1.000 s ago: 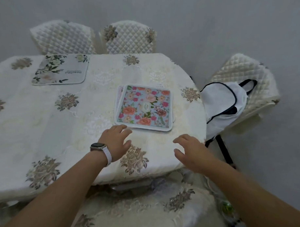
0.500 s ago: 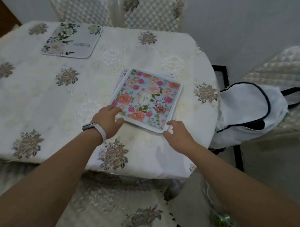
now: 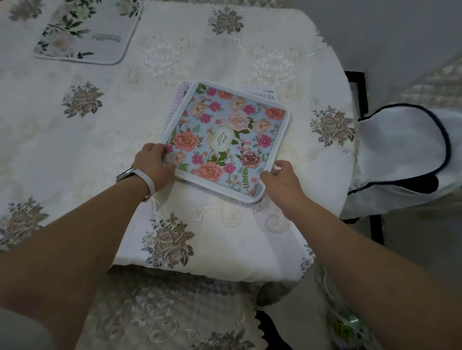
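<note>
Both hands have closed onto the floral mat [image 3: 224,138]: the left hand [image 3: 155,164] grips its 8 o'clock corner, fingers curled over the edge; the right hand [image 3: 282,181] pinches the 5 o'clock corner. The floral mat tops a stack [image 3: 178,100] toward 3 o'clock on the table [image 3: 67,154].

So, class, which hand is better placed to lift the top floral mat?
Probably the right hand: its fingers pinch the floral mat's lifted near corner, while the left hand only sits on its left edge.
</note>
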The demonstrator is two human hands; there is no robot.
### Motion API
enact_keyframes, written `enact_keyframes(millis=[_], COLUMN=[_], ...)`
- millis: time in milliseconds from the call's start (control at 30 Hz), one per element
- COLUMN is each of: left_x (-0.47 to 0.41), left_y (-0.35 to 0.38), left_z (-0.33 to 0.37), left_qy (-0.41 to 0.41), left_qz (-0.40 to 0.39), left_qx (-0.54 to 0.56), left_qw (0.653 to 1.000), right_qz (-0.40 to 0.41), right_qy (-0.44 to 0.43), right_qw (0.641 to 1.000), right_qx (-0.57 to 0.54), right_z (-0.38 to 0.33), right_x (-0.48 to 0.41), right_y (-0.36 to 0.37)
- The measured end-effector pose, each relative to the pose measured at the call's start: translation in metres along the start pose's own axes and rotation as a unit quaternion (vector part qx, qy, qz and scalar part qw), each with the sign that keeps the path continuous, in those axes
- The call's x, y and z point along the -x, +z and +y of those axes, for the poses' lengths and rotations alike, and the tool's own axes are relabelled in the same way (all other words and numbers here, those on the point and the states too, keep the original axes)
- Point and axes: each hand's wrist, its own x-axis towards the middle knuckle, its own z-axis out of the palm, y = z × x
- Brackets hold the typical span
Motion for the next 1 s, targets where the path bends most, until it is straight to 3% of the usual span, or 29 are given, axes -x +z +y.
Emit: enact_keyframes(millis=[300,500,700,1000], left_x=[-0.022,-0.025,0.003,0.082], left_y=[0.009,0.009,-0.001,-0.023], left_z=[0.016,0.027,0.033,0.04], left_qy=[-0.063,-0.15,-0.113,-0.133], left_qz=[0.107,0.082,0.101,0.134], left_qx=[0.063,0.272,0.303,0.4], left_qw=[0.99,0.947,0.941,0.897], right_qz=[0.04,0.046,0.049,0.032], right_qy=[0.022,0.03,-0.027,-0.09], right_qw=[0.997,0.997,0.998,0.995], right_qx=[-0.059,-0.055,-0.039,-0.008], right_z=[-0.004,-0.008,-0.018,-0.047], right_x=[-0.024,-0.033,-0.018,0.024], right_y=[0.002,-0.001,-0.012,-0.035])
